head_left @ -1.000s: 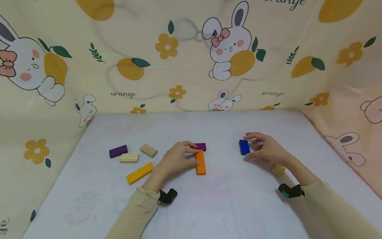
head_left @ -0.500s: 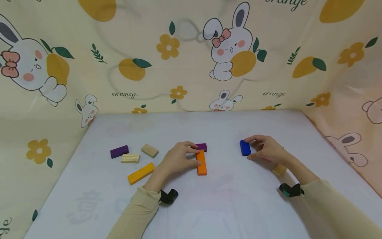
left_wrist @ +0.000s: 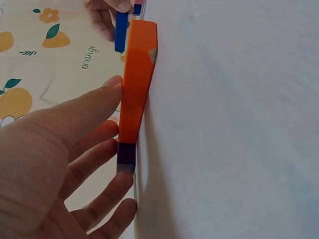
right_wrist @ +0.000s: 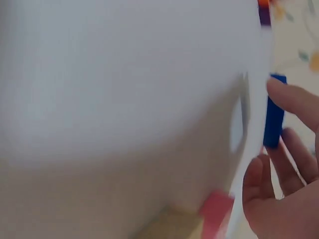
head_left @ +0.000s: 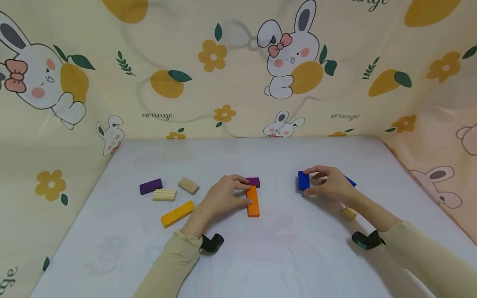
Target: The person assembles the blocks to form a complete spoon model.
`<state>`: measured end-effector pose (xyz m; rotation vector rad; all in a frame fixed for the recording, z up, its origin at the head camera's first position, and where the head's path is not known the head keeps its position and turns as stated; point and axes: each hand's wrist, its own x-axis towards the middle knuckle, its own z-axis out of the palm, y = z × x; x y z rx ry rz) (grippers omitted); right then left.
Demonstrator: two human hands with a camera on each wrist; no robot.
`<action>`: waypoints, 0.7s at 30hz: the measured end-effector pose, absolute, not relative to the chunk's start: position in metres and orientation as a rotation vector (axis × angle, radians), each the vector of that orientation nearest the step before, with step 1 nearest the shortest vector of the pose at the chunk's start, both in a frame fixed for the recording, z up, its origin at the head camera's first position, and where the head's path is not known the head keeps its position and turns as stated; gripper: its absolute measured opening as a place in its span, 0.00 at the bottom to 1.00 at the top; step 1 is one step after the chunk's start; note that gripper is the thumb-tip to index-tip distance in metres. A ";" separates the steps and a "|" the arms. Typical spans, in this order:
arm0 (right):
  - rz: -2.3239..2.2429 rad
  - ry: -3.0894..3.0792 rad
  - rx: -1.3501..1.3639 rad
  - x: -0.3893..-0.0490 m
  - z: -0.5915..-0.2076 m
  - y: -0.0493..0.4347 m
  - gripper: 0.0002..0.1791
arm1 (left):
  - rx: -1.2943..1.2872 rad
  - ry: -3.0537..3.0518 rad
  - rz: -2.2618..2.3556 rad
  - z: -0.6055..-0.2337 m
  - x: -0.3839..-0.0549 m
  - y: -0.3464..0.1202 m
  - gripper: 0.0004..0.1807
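My left hand (head_left: 225,193) rests its fingertips against an orange block (head_left: 253,202) and the purple block (head_left: 254,181) at its far end. Its thumb touches the orange block's side, with the fingers loosely bent, in the left wrist view (left_wrist: 45,149). My right hand (head_left: 329,183) pinches a small blue block (head_left: 303,181) between thumb and fingers. A shadow beneath suggests the blue block is slightly above the table. In the right wrist view, the blue block (right_wrist: 274,112) stands upright between the fingertips.
At left lie a dark purple block (head_left: 150,186), a ridged wooden block (head_left: 164,195), a plain wooden block (head_left: 188,186) and a yellow block (head_left: 177,214). Near the right forearm are a wooden piece (head_left: 349,213), another blue piece (head_left: 351,181) and a red block (right_wrist: 217,211), partly hidden.
My right hand has taken hold of the blue block and tilted or lifted it a little. The blue piece behind that hand has come into sight. My left hand stays on the orange block.
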<state>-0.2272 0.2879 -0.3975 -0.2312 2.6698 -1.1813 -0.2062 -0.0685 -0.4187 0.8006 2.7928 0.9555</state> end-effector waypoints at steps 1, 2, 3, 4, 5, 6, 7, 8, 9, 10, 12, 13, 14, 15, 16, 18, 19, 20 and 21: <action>-1.209 2.645 -0.200 -0.224 -0.396 0.283 0.38 | 0.805 2.794 0.953 -0.419 -0.206 -0.069 0.24; -1.231 2.620 -0.172 -0.220 -0.396 0.278 0.38 | 0.807 2.793 0.955 -0.419 -0.206 -0.069 0.24; -1.242 2.609 -0.153 -0.216 -0.396 0.273 0.39 | 0.814 2.793 0.959 -0.419 -0.207 -0.069 0.24; -1.255 2.598 -0.138 -0.212 -0.396 0.268 0.39 | 0.815 2.792 0.960 -0.419 -0.207 -0.070 0.24; -1.261 2.590 -0.119 -0.207 -0.396 0.263 0.38 | 0.816 2.793 0.957 -0.419 -0.207 -0.070 0.24; -1.275 2.576 -0.106 -0.202 -0.396 0.257 0.38 | 0.811 2.794 0.959 -0.418 -0.206 -0.070 0.24; -1.285 2.567 -0.089 -0.196 -0.396 0.252 0.38 | 0.811 2.795 0.960 -0.418 -0.206 -0.069 0.24; -1.280 2.574 -0.081 -0.190 -0.396 0.246 0.37 | 0.812 2.795 0.962 -0.418 -0.206 -0.069 0.24; -1.272 2.584 -0.080 -0.183 -0.397 0.241 0.36 | 0.812 2.796 0.961 -0.418 -0.206 -0.068 0.24; -1.267 2.587 -0.075 -0.177 -0.397 0.235 0.35 | 0.807 2.796 0.959 -0.417 -0.206 -0.068 0.24; -1.268 2.588 -0.096 -0.164 -0.397 0.224 0.34 | 0.801 2.798 0.955 -0.417 -0.206 -0.068 0.24; -1.266 2.588 -0.113 -0.158 -0.398 0.219 0.33 | 0.797 2.797 0.951 -0.417 -0.206 -0.068 0.24; -1.272 2.583 -0.145 -0.152 -0.398 0.215 0.32 | 0.792 2.798 0.949 -0.417 -0.206 -0.068 0.24; -1.276 2.576 -0.176 -0.147 -0.398 0.211 0.32 | 0.784 2.798 0.946 -0.418 -0.206 -0.068 0.24; -1.284 2.566 -0.210 -0.142 -0.399 0.207 0.32 | 0.780 2.799 0.944 -0.417 -0.206 -0.069 0.24; -1.305 2.537 -0.278 -0.133 -0.400 0.200 0.32 | 0.771 2.800 0.943 -0.418 -0.205 -0.069 0.24; -1.309 2.527 -0.307 -0.129 -0.400 0.197 0.32 | 0.770 2.802 0.945 -0.418 -0.205 -0.069 0.24; -1.316 2.515 -0.340 -0.126 -0.401 0.194 0.32 | 0.770 2.804 0.945 -0.418 -0.205 -0.069 0.24; -1.313 2.512 -0.364 -0.123 -0.402 0.191 0.32 | 0.767 2.803 0.947 -0.418 -0.204 -0.069 0.24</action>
